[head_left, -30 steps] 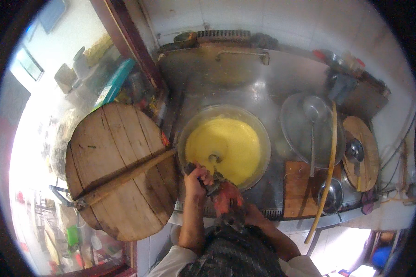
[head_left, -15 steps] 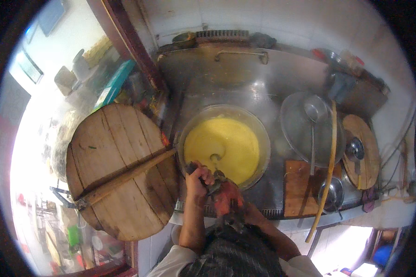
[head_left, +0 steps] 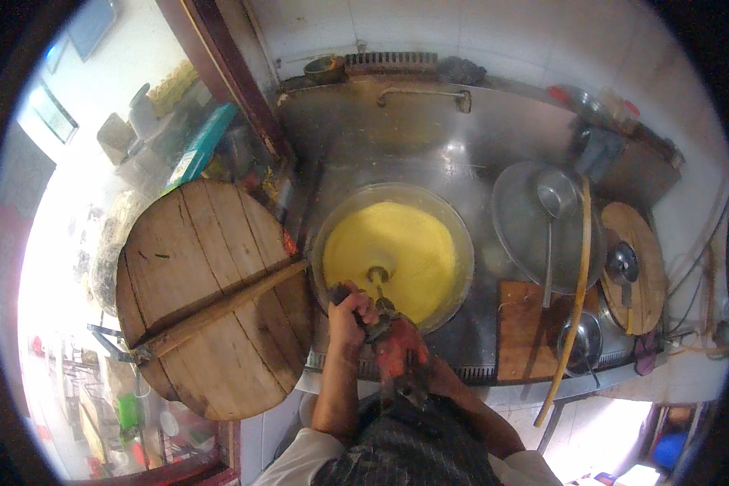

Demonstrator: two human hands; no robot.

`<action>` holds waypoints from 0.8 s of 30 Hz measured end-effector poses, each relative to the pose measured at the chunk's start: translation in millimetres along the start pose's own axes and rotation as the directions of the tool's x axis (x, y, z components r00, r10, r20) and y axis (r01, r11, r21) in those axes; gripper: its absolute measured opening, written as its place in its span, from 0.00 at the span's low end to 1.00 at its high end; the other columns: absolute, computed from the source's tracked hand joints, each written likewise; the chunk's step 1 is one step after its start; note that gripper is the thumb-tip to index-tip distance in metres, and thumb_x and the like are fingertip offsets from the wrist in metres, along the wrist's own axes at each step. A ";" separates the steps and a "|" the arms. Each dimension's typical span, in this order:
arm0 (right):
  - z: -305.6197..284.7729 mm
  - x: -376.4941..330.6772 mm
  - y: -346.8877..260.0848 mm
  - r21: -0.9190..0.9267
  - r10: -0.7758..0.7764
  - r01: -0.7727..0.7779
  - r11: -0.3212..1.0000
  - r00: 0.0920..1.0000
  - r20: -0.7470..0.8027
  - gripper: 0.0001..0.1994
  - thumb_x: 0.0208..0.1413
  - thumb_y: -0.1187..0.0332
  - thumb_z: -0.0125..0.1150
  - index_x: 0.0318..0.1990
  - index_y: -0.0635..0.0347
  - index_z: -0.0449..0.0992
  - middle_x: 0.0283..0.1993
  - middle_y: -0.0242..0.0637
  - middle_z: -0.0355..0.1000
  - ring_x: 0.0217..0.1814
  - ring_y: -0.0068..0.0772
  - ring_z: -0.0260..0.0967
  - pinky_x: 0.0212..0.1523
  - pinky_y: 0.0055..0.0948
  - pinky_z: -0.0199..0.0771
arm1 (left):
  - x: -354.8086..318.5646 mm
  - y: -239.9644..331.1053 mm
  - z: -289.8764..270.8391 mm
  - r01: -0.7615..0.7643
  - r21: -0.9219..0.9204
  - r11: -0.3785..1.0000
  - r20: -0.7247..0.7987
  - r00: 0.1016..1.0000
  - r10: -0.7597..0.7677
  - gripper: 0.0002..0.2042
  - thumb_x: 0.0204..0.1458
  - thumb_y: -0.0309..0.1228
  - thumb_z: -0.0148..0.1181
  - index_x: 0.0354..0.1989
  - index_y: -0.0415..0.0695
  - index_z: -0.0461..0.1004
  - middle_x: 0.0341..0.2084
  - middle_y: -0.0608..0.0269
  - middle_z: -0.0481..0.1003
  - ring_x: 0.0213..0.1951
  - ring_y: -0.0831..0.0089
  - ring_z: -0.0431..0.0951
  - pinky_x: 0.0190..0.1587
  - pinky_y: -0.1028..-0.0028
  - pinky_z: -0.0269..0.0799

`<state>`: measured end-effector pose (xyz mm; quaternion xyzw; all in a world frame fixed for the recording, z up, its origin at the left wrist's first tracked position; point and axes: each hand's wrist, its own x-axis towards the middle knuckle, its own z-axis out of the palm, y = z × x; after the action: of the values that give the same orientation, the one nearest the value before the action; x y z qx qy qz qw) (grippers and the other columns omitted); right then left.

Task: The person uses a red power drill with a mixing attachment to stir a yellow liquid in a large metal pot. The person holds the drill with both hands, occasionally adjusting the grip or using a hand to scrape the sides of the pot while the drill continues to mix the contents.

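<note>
1. A person stands at a steel cooktop (head_left: 429,138), both hands gathered at the near rim of a large round wok (head_left: 393,255) filled with smooth yellow batter (head_left: 401,247).
2. The left hand (head_left: 350,314) is closed in a fist around a dark handle (head_left: 378,317) that reaches into the wok; a small round utensil head (head_left: 377,274) sits in the batter just beyond the knuckles.
3. The right hand (head_left: 401,347) lies just beside the left, touching the same handle, its fingers curled; how firmly it grips cannot be told from this angle.
4. A big round wooden lid (head_left: 211,296) with a crossbar rests to the left of the wok, its edge just beside the rim.
5. To the right lie a round metal lid (head_left: 535,223) with a ladle (head_left: 555,194) across it, a long yellowish stick (head_left: 575,292), a smaller wooden lid (head_left: 632,267) and a wooden board (head_left: 522,332).
</note>
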<state>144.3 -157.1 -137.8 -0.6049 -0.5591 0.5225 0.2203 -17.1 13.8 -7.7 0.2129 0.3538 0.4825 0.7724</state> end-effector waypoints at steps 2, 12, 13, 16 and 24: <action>3.6 0.2 -1.0 0.064 0.014 -0.008 0.998 0.996 -0.091 0.29 0.41 0.58 0.64 0.51 0.60 0.66 0.50 0.46 0.68 0.54 0.43 0.64 0.54 0.38 0.63 | 0.1 -0.2 0.8 -0.001 0.004 1.000 0.030 1.000 0.001 0.06 0.40 0.23 0.48 0.22 0.50 0.60 0.10 0.70 0.54 0.12 0.75 0.55 0.16 0.72 0.54; -4.9 -6.4 3.0 0.059 -0.198 0.205 0.977 0.974 -0.109 0.24 0.44 0.60 0.63 0.49 0.56 0.68 0.47 0.42 0.70 0.51 0.40 0.67 0.51 0.37 0.66 | 7.0 -7.8 4.6 0.020 -0.002 1.000 0.046 0.999 -0.020 0.06 0.38 0.23 0.49 0.22 0.48 0.59 0.10 0.67 0.55 0.12 0.74 0.55 0.16 0.72 0.54; -6.3 -7.6 2.5 0.085 -0.138 0.145 0.986 0.987 -0.089 0.23 0.44 0.60 0.63 0.49 0.57 0.68 0.47 0.43 0.70 0.50 0.39 0.67 0.51 0.37 0.66 | 8.1 -9.7 2.8 0.015 -0.003 1.000 0.055 0.998 -0.015 0.06 0.38 0.23 0.49 0.22 0.48 0.59 0.10 0.67 0.55 0.12 0.73 0.55 0.16 0.72 0.54; -13.1 -11.7 -15.1 0.141 -0.034 0.040 0.989 0.999 -0.040 0.24 0.45 0.61 0.63 0.50 0.58 0.67 0.46 0.43 0.70 0.49 0.37 0.67 0.50 0.36 0.66 | 7.0 -9.7 -0.1 0.021 -0.029 0.999 0.049 0.999 -0.020 0.06 0.38 0.23 0.49 0.21 0.48 0.59 0.10 0.67 0.55 0.12 0.73 0.56 0.15 0.72 0.54; 0.8 -4.1 4.3 0.074 -0.171 0.185 0.980 0.973 -0.157 0.15 0.48 0.66 0.58 0.44 0.58 0.72 0.41 0.42 0.73 0.43 0.38 0.70 0.43 0.35 0.68 | 4.3 -3.6 -5.6 -0.003 -0.040 0.999 0.018 1.000 0.004 0.07 0.38 0.22 0.48 0.20 0.48 0.58 0.10 0.67 0.55 0.12 0.73 0.56 0.15 0.72 0.54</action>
<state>146.2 -162.3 -140.2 -0.5797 -0.5694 0.4776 0.3341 -18.0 16.0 -15.3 0.2026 0.3367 0.4890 0.7788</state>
